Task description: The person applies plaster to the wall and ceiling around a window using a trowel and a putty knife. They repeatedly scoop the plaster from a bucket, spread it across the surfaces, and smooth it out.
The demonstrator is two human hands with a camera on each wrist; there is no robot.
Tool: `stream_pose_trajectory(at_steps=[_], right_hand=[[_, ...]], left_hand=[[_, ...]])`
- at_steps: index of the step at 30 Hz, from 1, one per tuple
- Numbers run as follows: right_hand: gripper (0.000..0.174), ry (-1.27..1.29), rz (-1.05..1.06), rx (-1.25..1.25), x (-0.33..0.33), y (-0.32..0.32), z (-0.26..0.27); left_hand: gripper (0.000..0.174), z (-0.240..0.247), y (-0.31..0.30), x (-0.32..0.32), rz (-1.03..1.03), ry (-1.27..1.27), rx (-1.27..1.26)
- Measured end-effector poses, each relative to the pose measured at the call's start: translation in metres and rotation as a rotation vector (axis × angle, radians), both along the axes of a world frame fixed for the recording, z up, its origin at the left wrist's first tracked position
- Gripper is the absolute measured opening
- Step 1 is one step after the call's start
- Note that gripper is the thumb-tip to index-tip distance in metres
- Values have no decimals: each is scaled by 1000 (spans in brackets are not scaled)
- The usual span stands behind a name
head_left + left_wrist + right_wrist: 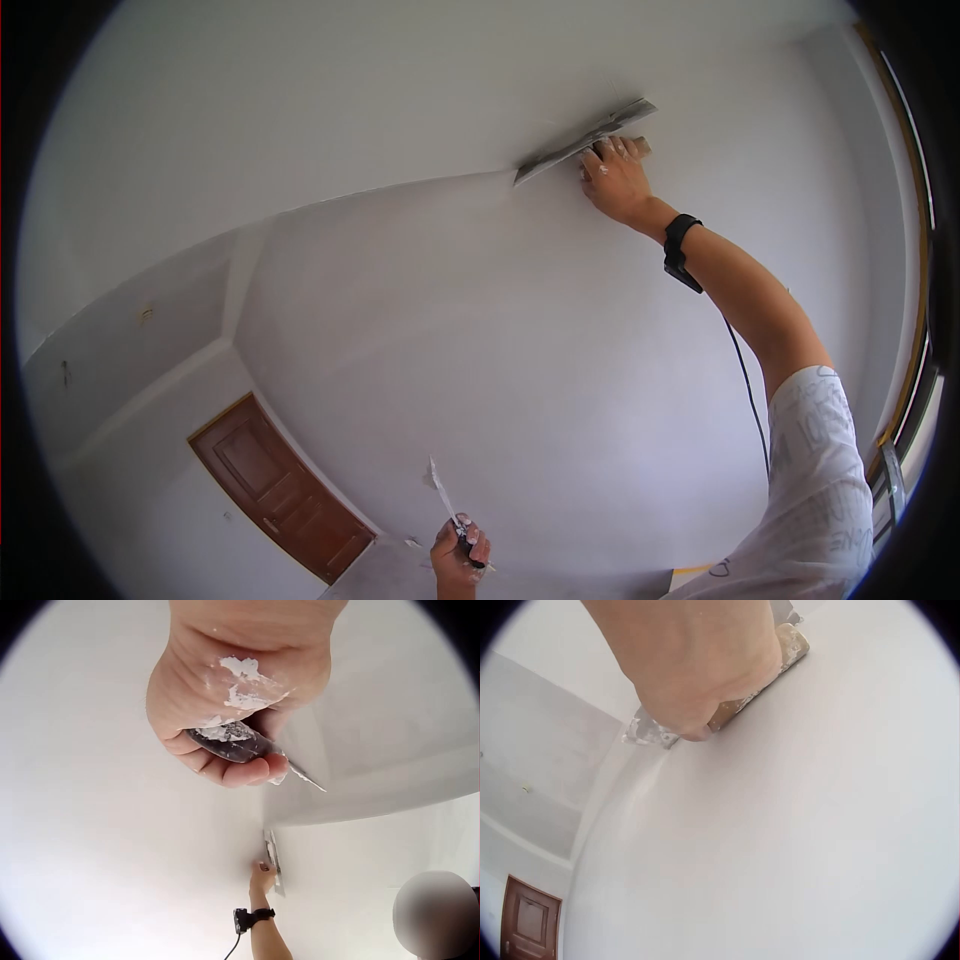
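Up at the line where the wall (560, 350) meets the ceiling (330, 100), my right hand (615, 185) grips a plastering trowel (590, 137) by its handle. The long metal blade lies close along that corner. In the right wrist view the wooden handle (793, 646) shows beyond the hand, smeared with white plaster. Low in the head view, my left hand (460, 555) holds a putty knife (440, 485) with its blade pointing up. Fingers curl round the knife's dark handle (232, 742) in the left wrist view, and white plaster coats the palm.
A reddish-brown door (280, 485) stands at the lower left. Along the right side runs a window frame (915, 230). A black cable (750, 390) hangs from the watch-like band (682, 252) on the right wrist.
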State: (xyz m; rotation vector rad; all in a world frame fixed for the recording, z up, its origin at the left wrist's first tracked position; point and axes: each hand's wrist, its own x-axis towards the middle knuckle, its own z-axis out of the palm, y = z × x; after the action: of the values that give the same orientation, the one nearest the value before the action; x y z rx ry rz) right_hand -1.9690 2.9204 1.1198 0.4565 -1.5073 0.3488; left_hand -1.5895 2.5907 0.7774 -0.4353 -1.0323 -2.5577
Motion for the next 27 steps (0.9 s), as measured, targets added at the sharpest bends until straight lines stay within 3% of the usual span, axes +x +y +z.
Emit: stream_pose_trajectory(at_steps=[2, 7, 13, 16, 27], right_hand=[[22, -30, 172, -35, -5, 1, 0], [21, 102, 280, -70, -23, -5, 1], [22, 142, 376, -68, 0, -6, -3], [21, 164, 414, -66, 15, -5, -4], [21, 222, 595, -53, 29, -2, -16]], left_hand=[[30, -5, -2, 0, 20, -10, 35], [28, -18, -19, 3, 104, -81, 0], [26, -5, -12, -3, 263, -187, -94], [29, -28, -44, -22, 109, -73, 1], [30, -8, -21, -163, -134, -49, -101]])
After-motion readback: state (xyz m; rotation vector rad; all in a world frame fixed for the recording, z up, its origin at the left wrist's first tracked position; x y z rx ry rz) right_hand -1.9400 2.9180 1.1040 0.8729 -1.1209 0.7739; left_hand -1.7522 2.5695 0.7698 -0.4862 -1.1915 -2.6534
